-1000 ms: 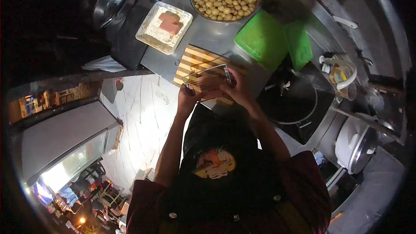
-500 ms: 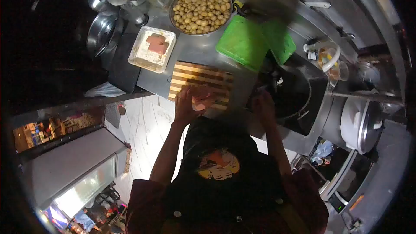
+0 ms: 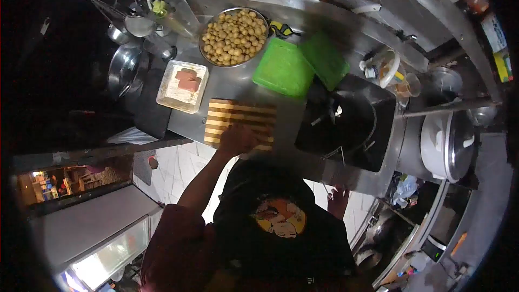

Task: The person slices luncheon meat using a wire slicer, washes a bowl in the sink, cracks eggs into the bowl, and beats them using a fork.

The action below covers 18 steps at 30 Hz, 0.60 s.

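Observation:
My left hand is low over the front part of a striped wooden cutting board, its fingers curled downward. What lies under those fingers is hidden, and no pink slab shows clearly on the board. Below the front edge of the counter, right of my apron, my right hand hangs with its fingers apart and no object visible in it. Behind the board to the left, a metal tray dusted with white powder holds pink slabs of meat.
A steel bowl heaped with small potatoes stands at the back. Green boards lie right of it, beside the black sink. A white lidded cooker is at far right, steel bowls at left.
My right hand has dropped from beside the sink to below the counter edge. My left hand remains at the board, but the pink slab seen by it is no longer distinct. The view has shifted.

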Tool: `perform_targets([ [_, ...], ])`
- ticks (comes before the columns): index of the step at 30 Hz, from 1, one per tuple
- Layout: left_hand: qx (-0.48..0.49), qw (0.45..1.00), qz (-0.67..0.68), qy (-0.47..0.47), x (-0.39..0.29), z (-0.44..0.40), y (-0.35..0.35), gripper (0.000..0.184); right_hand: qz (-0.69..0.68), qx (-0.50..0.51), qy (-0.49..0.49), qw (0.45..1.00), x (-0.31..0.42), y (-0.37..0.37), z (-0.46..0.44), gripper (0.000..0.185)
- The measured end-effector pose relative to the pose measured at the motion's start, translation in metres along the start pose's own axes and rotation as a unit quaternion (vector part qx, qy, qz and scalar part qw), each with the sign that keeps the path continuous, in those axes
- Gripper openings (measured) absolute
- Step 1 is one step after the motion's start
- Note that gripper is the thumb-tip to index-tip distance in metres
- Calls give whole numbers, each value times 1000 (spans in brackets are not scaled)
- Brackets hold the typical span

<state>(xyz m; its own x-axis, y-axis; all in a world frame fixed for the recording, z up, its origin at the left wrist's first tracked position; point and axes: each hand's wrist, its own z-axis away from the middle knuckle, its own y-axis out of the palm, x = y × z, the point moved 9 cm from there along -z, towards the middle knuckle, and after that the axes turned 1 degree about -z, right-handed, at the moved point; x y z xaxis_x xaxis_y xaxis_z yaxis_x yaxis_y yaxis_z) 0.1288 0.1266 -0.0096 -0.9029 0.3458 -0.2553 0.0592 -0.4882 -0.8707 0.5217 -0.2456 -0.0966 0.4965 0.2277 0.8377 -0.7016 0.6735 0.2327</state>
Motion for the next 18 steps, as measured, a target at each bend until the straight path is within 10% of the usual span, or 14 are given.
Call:
perform_targets([
  [6, 98, 988, 49, -105, -19, 21, -68, 32, -40, 7, 39, 998, 5, 83, -10, 39],
  [8, 85, 988, 55, -119, -15, 22, -73, 33, -261, 9, 127, 957, -14, 99, -29, 41],
  [11, 17, 993, 33, -108, 10, 23, -41, 35, -93, -33, 121, 988, -2, 136, -40, 38],
  [13, -24, 995, 21, -94, 19, 21, -29, 36, 280, 30, -158, 946, 47, 174, -47, 29],
  [15, -23, 998, 37, -52, 17, 18, -32, 36, -187, -163, 80, 965, 19, 184, -40, 21],
  [18, -7, 998, 68, -7, -11, 30, -83, 34, 194, -102, -207, 953, 28, 195, -67, 27],
])
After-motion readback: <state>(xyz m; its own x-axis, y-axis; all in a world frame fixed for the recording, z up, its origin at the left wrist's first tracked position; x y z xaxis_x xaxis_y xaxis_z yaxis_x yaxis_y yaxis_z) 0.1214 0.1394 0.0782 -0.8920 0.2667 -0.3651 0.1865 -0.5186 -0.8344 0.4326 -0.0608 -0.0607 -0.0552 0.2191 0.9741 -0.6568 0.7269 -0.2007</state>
